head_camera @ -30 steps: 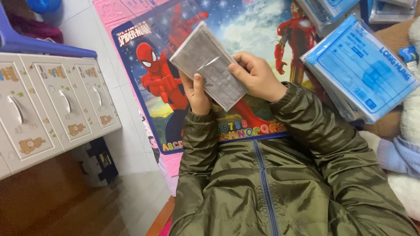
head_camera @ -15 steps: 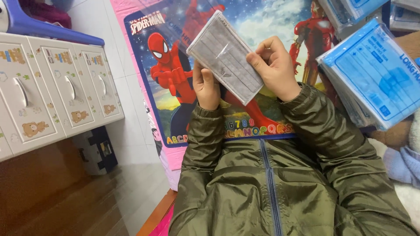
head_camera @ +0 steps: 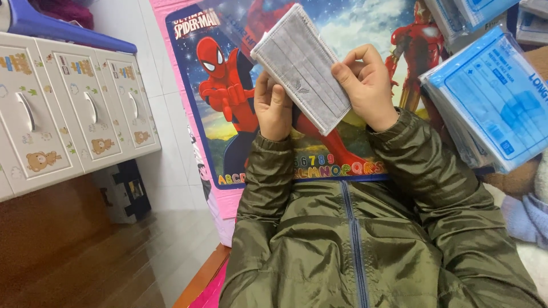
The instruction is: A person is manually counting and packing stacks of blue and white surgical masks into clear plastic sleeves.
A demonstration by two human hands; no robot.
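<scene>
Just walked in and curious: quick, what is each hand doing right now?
Left hand: closed on the lower edge of the grey mask stack.
Right hand: closed on the stack's right edge.

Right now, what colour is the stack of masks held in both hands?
Grey, with pleat lines, seen in the head view: the stack of masks between left hand and right hand.

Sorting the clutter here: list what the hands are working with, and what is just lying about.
In hand:
grey face masks, held by left hand and right hand

Lying about:
blue mask packets
drawer cabinet
superhero play mat
</scene>
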